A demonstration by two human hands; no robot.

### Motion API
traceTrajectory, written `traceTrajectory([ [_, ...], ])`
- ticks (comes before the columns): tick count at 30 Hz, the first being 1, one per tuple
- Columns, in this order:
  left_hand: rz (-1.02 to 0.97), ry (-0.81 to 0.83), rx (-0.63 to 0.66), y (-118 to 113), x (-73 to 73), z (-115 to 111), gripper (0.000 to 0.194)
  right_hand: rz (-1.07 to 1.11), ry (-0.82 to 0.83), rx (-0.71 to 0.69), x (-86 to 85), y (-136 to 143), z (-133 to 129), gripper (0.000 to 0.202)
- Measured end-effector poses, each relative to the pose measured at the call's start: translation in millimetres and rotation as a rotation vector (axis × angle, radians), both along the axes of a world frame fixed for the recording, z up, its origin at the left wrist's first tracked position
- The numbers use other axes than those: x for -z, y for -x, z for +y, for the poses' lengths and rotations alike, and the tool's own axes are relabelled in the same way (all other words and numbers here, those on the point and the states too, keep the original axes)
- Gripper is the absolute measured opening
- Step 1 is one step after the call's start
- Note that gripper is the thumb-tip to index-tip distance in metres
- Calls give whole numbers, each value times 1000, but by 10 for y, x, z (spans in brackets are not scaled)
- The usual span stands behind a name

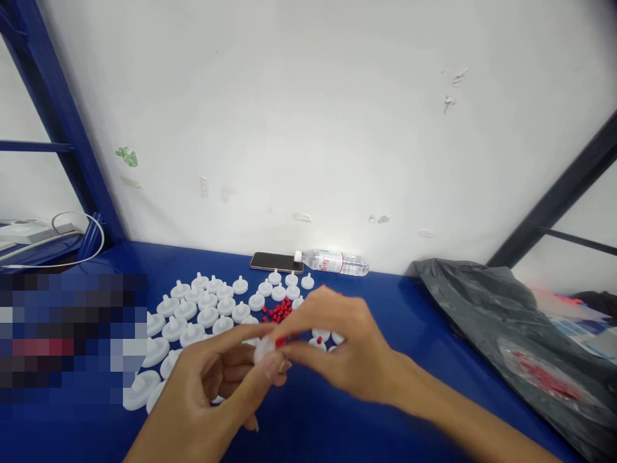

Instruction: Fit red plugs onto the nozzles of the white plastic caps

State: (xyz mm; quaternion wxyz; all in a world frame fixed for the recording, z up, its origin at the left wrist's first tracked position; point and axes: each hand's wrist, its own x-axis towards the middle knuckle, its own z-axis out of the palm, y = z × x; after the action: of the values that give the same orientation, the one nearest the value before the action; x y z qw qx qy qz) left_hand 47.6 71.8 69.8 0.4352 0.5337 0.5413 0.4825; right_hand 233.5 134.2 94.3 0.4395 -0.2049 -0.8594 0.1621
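Observation:
My left hand [207, 392] is closed round the edge of a small white plastic disc with a stem [261, 349]. At that disc's stem, my right hand [354, 344] pinches a small red cap [280, 343]; my fingers partly hide where the two meet. Many similar white discs [175, 329] lie stem up to the left and beyond my hands, the nearer left ones looking larger. Loose red caps [279, 312] form a small pile just past my fingertips. Partly behind my right hand are white discs, one bearing a red cap [319, 341].
Against the wall, a phone [274, 262] lies beside a clear water bottle [340, 262] on the blue table [414, 334]. A dark grey plastic bag [482, 315] covers the right side, with a clear packet of red pieces [544, 376] on it. Blue frame posts [72, 122] flank the wall.

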Motion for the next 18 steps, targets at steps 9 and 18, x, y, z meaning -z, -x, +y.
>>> traceTrajectory([
  [9,672,-454,-144,195,176,49,35,-287,206,674,69,-806,979,9],
  [18,751,-549,-82,248,210,102,32,-455,166,465,164,-696,886,36],
])
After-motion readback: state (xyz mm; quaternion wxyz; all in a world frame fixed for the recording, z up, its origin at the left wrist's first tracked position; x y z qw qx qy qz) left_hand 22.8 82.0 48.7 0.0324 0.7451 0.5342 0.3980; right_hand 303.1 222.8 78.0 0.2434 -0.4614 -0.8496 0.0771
